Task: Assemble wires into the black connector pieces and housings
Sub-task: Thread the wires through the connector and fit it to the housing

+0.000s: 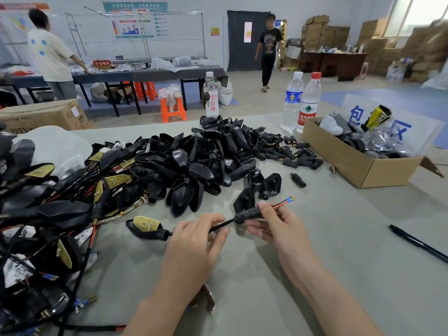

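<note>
1. Head view: a black sheathed cable (221, 224) is pinched between thumb and fingers of the left hand (194, 241), just above the grey table mat (339, 238)
2. A ribbed black connector sleeve (249, 212), threaded on that cable, is gripped by the curled fingers and thumb of the right hand (274, 226)
3. Red and black leads ending in blue-collared brass terminals (289, 198) are seen emerging past the right fingers, up and to the right
4. At the cable's far left end, a black housing with a brass plate (145, 226) is laid on the mat
5. A black housing shell (244, 200) is seen just behind the sleeve; whether it touches cannot be told
6. A large pile of black housings (194, 161) is heaped mid-table, with small barrel connectors (286, 151) at its right
7. Wired assemblies (48, 214) are tangled at left
8. A cardboard box (358, 166) stands at right, water bottles (300, 103) behind it, and a black pen (417, 243) lies near the right edge
</note>
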Tool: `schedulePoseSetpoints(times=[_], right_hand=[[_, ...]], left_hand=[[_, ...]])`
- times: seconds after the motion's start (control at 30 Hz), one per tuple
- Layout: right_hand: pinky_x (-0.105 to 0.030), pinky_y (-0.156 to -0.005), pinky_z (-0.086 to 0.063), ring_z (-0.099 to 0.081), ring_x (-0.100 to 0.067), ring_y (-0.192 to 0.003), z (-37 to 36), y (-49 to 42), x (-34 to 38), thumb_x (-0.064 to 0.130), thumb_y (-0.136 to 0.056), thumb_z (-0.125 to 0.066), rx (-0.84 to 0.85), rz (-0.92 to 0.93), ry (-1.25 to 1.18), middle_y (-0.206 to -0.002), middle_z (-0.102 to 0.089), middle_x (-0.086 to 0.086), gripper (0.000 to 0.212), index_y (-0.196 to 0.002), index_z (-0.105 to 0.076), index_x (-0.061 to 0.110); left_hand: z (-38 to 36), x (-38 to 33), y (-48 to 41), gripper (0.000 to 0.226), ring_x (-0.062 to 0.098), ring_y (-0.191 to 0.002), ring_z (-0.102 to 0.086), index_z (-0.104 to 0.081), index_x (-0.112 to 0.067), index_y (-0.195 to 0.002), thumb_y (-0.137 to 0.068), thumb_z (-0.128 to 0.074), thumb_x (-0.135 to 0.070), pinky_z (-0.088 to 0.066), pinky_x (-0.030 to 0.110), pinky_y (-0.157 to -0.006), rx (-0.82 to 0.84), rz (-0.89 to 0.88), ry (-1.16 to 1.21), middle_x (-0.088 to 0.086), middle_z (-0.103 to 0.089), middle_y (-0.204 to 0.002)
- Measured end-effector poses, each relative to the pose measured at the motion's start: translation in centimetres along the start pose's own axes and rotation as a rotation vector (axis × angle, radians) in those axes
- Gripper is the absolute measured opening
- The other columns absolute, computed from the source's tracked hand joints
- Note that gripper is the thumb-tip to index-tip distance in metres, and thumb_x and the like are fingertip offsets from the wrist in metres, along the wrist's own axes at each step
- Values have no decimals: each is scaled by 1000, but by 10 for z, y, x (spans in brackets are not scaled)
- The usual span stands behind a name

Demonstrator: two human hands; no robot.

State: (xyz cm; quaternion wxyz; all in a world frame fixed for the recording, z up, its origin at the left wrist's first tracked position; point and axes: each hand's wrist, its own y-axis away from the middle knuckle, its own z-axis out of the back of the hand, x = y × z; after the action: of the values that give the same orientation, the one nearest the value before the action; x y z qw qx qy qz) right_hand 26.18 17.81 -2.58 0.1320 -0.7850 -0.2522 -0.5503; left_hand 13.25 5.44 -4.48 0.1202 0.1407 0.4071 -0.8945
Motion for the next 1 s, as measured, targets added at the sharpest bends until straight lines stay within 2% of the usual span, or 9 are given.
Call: schedulePoseSetpoints(times=[0.13,0.2,0.3,0.4,0.47,0.63,0.8,0.93,1.0], right_hand=[[-23,-65,-58,-74,-23,-78,-1,0,0,22,-99,-59,-21,-27,-82,-93,-77,-14,24,-107,-62,0],[-24,-65,-59,-74,-23,-78,-6,2,-5,24,-99,-60,27,-55,-60,-94,-76,-16,25,-106,-62,0],[-23,-65,-58,-74,-22,-79,-10,3,-10,26,-98,-60,61,-64,-31,-95,-77,-14,27,-103,-63,0],[-22,-65,-58,-74,-21,-78,-6,1,-3,25,-98,-61,17,-28,-67,-93,-77,-14,25,-101,-65,0],[-21,-64,-58,-74,-20,-75,-1,-1,1,22,-97,-61,-22,-22,-131,-90,-77,-13,22,-100,-66,1],[-22,-63,-59,-74,-19,-72,-2,0,2,22,-97,-61,-16,-73,-219,-90,-77,-15,21,-96,-67,2],[-24,-65,-59,-73,-21,-74,-9,4,-5,27,-95,-63,72,-79,-133,-94,-76,-18,24,-99,-64,3],[-23,-68,-58,-74,-21,-80,-9,4,-1,34,-87,-68,72,-24,-75,-98,-76,-15,35,-102,-66,3],[-22,-68,-58,-74,-21,-80,-4,3,3,31,-89,-67,36,-12,-123,-98,-76,-15,31,-101,-66,3]], left_hand=[[-2,3,1,16,7,-74,-47,-68,-23,-93,-94,-57,-35,-38,19,-69,-4,-8,-46,-18,-59,-71],[-2,3,1,20,4,-67,-43,-68,-24,-92,-95,-53,-37,-34,16,-66,0,-12,-48,-21,-55,-72],[-4,5,0,20,-3,-70,-38,-68,-24,-94,-95,-54,-37,-34,15,-70,-16,-10,-36,-24,-52,-75],[-4,9,-1,23,-5,-73,-50,-69,-22,-101,-96,-54,-39,-40,22,-84,-5,-53,-56,-22,-58,-80],[-3,12,-2,25,5,-73,-59,-70,-19,-100,-97,-52,-37,-42,30,-89,-5,-77,-102,-16,-63,-80],[-1,15,-2,22,12,-74,-62,-72,-19,-97,-99,-53,-29,-46,36,-84,-19,-128,-172,-12,-68,-84],[-3,13,-2,22,16,-72,-62,-74,-17,-98,-99,-54,-28,-48,37,-80,-3,-186,-213,-10,-65,-79],[-3,16,-2,18,13,-78,-63,-73,-19,-101,-98,-58,-29,-47,36,-86,-12,-157,-166,-12,-68,-86],[-2,20,-3,23,12,-81,-62,-72,-19,-103,-98,-55,-32,-46,36,-90,-20,-131,-156,-12,-69,-89]])
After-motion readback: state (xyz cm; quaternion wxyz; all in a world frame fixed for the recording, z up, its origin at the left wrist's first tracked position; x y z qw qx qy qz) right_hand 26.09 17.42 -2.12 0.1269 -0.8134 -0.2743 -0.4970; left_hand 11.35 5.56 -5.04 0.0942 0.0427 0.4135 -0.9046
